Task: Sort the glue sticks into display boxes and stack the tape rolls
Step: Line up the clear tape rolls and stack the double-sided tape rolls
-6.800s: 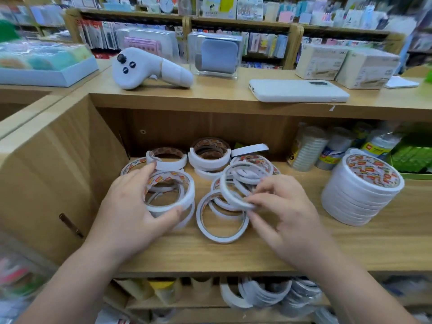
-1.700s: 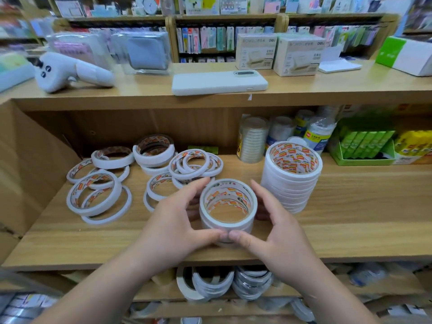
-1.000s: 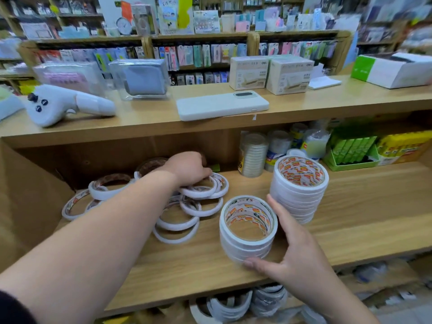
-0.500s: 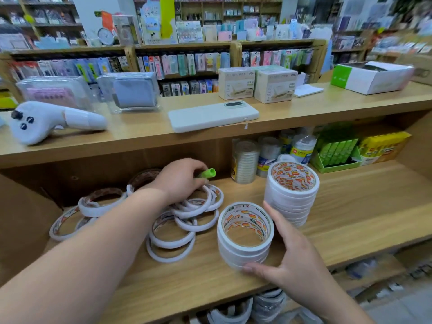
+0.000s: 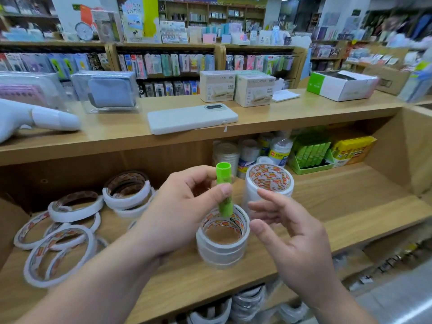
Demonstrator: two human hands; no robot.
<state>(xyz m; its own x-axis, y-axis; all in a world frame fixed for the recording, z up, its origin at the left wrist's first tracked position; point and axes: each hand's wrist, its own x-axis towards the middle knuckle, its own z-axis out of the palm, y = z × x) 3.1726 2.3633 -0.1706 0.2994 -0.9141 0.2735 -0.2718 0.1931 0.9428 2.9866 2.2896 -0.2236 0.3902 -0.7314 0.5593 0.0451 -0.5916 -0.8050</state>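
Note:
My left hand grips a green glue stick upright, above a short stack of white tape rolls on the wooden shelf. My right hand hovers open just right of the stick, fingers spread, touching nothing. A taller tape stack stands behind my right hand. Several loose tape rolls lie scattered at the shelf's left. A green display box of green glue sticks and a yellow display box sit at the back right of the shelf.
Clear tape rolls and glue bottles stand at the shelf's back. On the counter above lie a white phone, a white controller, boxes and a green-white box. More tape rolls fill the shelf below.
My left hand pulled the green glue stick out from among the loose rolls and raised it upright over the short stack. My right hand let go of that stack and lifted.

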